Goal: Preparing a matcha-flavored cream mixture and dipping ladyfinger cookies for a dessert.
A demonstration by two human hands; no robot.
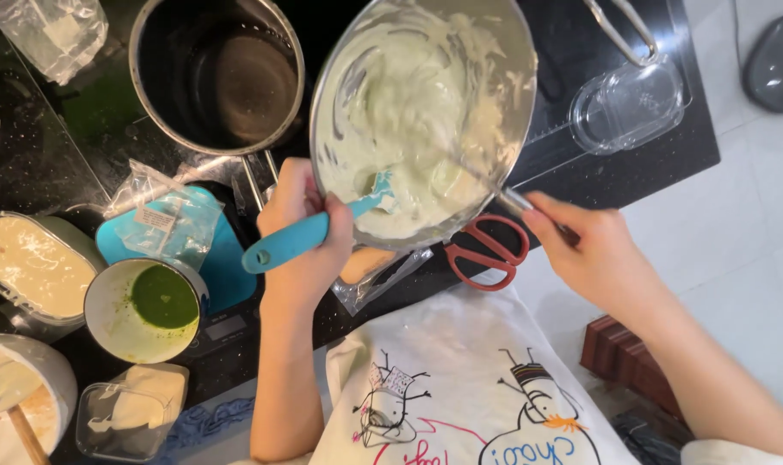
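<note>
My left hand (301, 237) grips the blue spatula (309, 232), my right hand (594, 250) clamps the handle of the tilted steel bowl (421, 120) over the counter; pale green cream looks mostly mixed, scraping remains.

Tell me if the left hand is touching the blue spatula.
Touching: the head view shows the left hand wrapped around the blue spatula handle.

Colours we see on the black speckled desk (30, 164):
Teal spatula (309, 232), pale green cream in steel bowl (421, 120), red scissors (490, 250), dark green liquid in cup (143, 310).
</note>
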